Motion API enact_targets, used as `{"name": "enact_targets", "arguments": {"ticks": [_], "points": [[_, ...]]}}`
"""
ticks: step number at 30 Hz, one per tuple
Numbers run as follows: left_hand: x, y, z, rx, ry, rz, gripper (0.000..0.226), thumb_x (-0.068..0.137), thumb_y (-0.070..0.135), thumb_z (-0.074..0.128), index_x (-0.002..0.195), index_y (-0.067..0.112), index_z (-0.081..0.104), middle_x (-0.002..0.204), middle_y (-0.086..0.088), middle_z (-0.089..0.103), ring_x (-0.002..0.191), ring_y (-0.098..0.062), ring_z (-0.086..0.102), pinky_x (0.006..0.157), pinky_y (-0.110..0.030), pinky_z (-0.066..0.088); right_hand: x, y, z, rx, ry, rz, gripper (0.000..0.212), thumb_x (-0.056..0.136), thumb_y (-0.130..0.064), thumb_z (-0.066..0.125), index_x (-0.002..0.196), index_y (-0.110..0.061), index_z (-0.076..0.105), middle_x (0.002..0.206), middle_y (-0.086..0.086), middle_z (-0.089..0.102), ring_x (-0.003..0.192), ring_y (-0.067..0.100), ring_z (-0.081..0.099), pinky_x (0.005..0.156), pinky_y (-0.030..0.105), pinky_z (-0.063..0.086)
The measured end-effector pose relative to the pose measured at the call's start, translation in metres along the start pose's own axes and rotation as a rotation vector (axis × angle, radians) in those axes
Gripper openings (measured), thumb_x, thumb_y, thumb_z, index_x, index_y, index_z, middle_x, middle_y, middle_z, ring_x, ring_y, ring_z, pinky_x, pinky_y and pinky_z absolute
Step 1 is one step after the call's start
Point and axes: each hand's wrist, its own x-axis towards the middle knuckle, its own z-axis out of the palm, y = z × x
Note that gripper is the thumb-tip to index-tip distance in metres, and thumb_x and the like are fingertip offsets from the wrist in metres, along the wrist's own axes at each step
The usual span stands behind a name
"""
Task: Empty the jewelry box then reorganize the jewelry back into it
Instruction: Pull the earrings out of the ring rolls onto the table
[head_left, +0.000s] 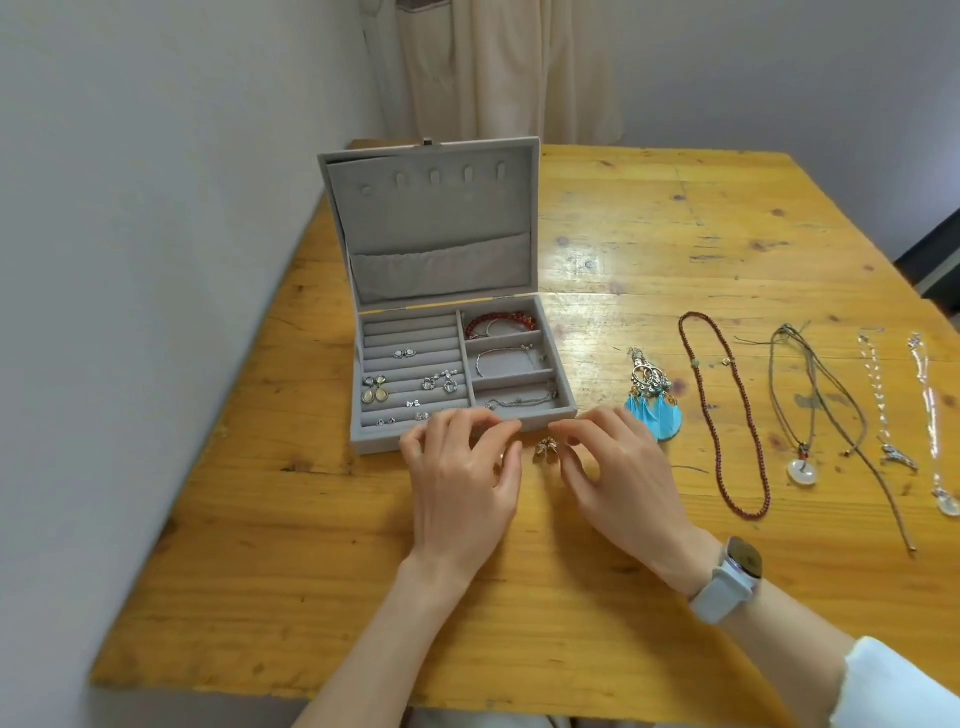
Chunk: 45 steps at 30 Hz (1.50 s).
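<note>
Head view is looking down at a yellow wooden table (519, 597) where a grey velvet jewelry box (462, 364) is standing open, its lid tilted back. Both hands are hovering just in front of the box's near wall. A small gold-toned earring (544, 449) is lying on the table between them. The left hand (462, 478) is curling its fingers (498, 427) loosely, with a glint near them that is too small to identify, so I cannot tell whether it is pinching anything. The right hand (618, 467), a pale watch (730, 579) on its wrist, is holding its fingers relaxed and slightly apart, gripping nothing.

Judging by its size, the earring is looking very light, rigid and easy to flick away; pinching it by the body between thumb and fingertip seems best. The ring rolls on the box's left are holding several small earrings, and the compartments on its right are holding a red bead bracelet (500, 321) and thin silver bracelets. Blue feather earrings (655, 413) are lying right of the hands; their feathers look soft and crushable, so the metal tops are the safer hold. Further right, a dark red bead necklace (724, 415), a cord necklace (800, 405) and silver chains (930, 415) are lying stretched out, limp and likely to tangle.

Wood is looking glossy and scuffed. Pale walls and a cream curtain (498, 67) are standing behind.
</note>
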Motion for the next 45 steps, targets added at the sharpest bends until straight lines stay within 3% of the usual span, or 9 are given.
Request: {"name": "enact_targets", "arguments": {"ticks": [6, 9, 14, 21, 29, 36, 41, 43, 45], "points": [[0.037, -0.054, -0.028, 0.069, 0.047, -0.126, 0.017, 0.079, 0.018, 0.061, 0.092, 0.020, 0.071, 0.094, 0.000, 0.063, 0.093, -0.018, 0.053, 0.085, -0.031, 0.027, 0.048, -0.036, 0.003, 0.081, 0.014, -0.092, 0.032, 0.086, -0.023, 0.038, 0.094, -0.011, 0.067, 0.080, 0.001, 0.062, 0.074, 0.018, 0.056, 0.062, 0.022, 0.045], [0.055, -0.083, -0.033, 0.128, 0.003, -0.233, 0.019, 0.077, 0.011, 0.068, 0.094, 0.016, 0.071, 0.100, -0.007, 0.061, 0.097, -0.026, 0.054, 0.086, -0.037, 0.030, 0.080, -0.048, 0.020, 0.080, -0.034, -0.119, 0.029, 0.088, -0.020, 0.042, 0.097, -0.010, 0.067, 0.084, 0.003, 0.063, 0.080, 0.023, 0.057, 0.066, 0.030, 0.049], [0.070, -0.103, -0.028, 0.143, -0.194, -0.312, 0.031, 0.089, 0.028, 0.055, 0.119, 0.024, 0.061, 0.135, -0.005, 0.042, 0.127, -0.021, 0.030, 0.102, -0.041, 0.021, 0.127, -0.061, 0.053, 0.018, -0.182, -0.100, 0.028, 0.093, -0.020, 0.047, 0.117, -0.016, 0.060, 0.103, 0.005, 0.059, 0.100, 0.024, 0.048, 0.083, 0.037, 0.041], [0.073, -0.115, -0.015, 0.055, -0.274, -0.267, 0.030, 0.090, 0.030, 0.053, 0.118, 0.028, 0.062, 0.145, -0.007, 0.033, 0.136, -0.022, 0.016, 0.107, -0.043, 0.019, 0.137, -0.066, 0.072, -0.078, -0.245, -0.136, 0.027, 0.091, -0.031, 0.051, 0.113, -0.021, 0.062, 0.104, 0.004, 0.057, 0.102, 0.024, 0.045, 0.081, 0.036, 0.031], [0.076, -0.113, -0.012, -0.007, -0.229, -0.281, 0.022, 0.086, 0.029, 0.061, 0.107, 0.024, 0.068, 0.143, -0.006, 0.038, 0.136, -0.022, 0.017, 0.107, -0.042, 0.018, 0.147, -0.060, 0.071, 0.021, -0.309, -0.085, 0.021, 0.088, -0.029, 0.055, 0.105, -0.018, 0.062, 0.101, -0.001, 0.059, 0.104, 0.017, 0.044, 0.087, 0.034, 0.034], [0.081, -0.106, -0.014, -0.127, -0.152, -0.419, 0.011, 0.081, 0.028, 0.067, 0.089, 0.022, 0.070, 0.137, -0.002, 0.044, 0.132, -0.018, 0.025, 0.105, -0.036, 0.014, 0.137, -0.050, 0.050, 0.218, -0.182, -0.064, 0.011, 0.085, -0.014, 0.059, 0.095, -0.012, 0.064, 0.091, 0.000, 0.061, 0.091, 0.016, 0.050, 0.082, 0.032, 0.043], [0.056, -0.087, -0.040, -0.239, 0.035, -0.323, 0.008, 0.078, 0.023, 0.070, 0.085, 0.020, 0.070, 0.112, 0.007, 0.050, 0.114, -0.008, 0.037, 0.099, -0.016, 0.020, 0.100, -0.044, 0.013, 0.354, -0.071, -0.035, 0.010, 0.083, -0.006, 0.062, 0.092, -0.009, 0.064, 0.083, -0.004, 0.057, 0.079, 0.013, 0.050, 0.071, 0.008, 0.037], [0.041, -0.074, -0.050, -0.369, -0.010, -0.317, 0.006, 0.079, 0.020, 0.070, 0.084, 0.022, 0.069, 0.098, 0.013, 0.053, 0.100, -0.002, 0.043, 0.091, -0.005, 0.025, 0.075, -0.042, 0.004, 0.380, -0.053, -0.045, 0.010, 0.082, -0.005, 0.063, 0.090, -0.010, 0.064, 0.082, -0.005, 0.058, 0.077, 0.011, 0.051, 0.070, 0.006, 0.036], [0.023, -0.059, -0.053, -0.475, -0.106, -0.326, 0.008, 0.078, 0.019, 0.071, 0.082, 0.026, 0.068, 0.089, 0.018, 0.057, 0.093, 0.002, 0.049, 0.087, -0.011, 0.034, 0.047, -0.038, 0.000, 0.389, -0.047, -0.054, 0.010, 0.080, -0.008, 0.061, 0.089, -0.012, 0.064, 0.081, -0.007, 0.057, 0.074, 0.006, 0.048, 0.070, 0.006, 0.036]]}}
